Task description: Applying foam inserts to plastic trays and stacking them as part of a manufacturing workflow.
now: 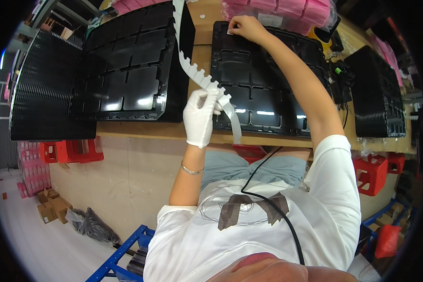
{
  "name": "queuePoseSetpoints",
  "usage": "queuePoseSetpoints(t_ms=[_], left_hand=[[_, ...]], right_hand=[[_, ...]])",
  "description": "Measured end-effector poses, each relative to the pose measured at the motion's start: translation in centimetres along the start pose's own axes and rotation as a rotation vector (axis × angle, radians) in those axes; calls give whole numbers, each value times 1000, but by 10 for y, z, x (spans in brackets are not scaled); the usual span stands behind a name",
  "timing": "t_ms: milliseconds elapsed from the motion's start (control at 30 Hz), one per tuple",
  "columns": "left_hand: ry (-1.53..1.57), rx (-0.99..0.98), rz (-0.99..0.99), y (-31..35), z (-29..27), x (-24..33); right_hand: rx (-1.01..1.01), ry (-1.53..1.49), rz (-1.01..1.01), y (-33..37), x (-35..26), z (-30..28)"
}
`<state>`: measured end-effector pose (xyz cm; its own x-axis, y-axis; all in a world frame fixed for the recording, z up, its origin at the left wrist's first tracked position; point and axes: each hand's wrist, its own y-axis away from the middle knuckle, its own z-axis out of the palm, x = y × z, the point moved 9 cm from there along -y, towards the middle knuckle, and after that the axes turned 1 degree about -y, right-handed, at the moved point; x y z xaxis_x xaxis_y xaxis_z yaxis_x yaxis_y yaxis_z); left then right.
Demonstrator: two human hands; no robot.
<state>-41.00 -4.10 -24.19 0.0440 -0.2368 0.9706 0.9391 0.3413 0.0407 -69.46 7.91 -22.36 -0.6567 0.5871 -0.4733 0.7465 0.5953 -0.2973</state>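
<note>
My left hand (201,115), in a white glove, pinches a long white strip (192,71) with a row of tabs along its edge. One end of the strip runs up past a tall stack of black plastic trays (127,66); the other hangs down at the table's front edge. My right hand (246,29) is bare and reaches to the far left corner of a black compartment tray (232,73). Its fingertips are closed on a small white piece (230,32), only partly visible, against the tray's corner.
More stacked black trays stand at the far left (42,89) and at the right (376,94). Pink bubble-wrap packs (286,11) lie behind the tray. A dark device with cables (341,73) sits right of it. Red stools (73,151) are below the table edge.
</note>
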Motion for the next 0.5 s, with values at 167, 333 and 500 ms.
queuePoseSetpoints(t_ms=[167,333,500], left_hand=[[-44,-34,-68,-3,-8,-4],[8,-61,-100,-12,-10,-11],[33,-102,-135,-17,-8,-11]], right_hand=[[24,55,-50,-14,1,14],[-11,65,94,-18,12,18],[26,50,120,-19,18,18]])
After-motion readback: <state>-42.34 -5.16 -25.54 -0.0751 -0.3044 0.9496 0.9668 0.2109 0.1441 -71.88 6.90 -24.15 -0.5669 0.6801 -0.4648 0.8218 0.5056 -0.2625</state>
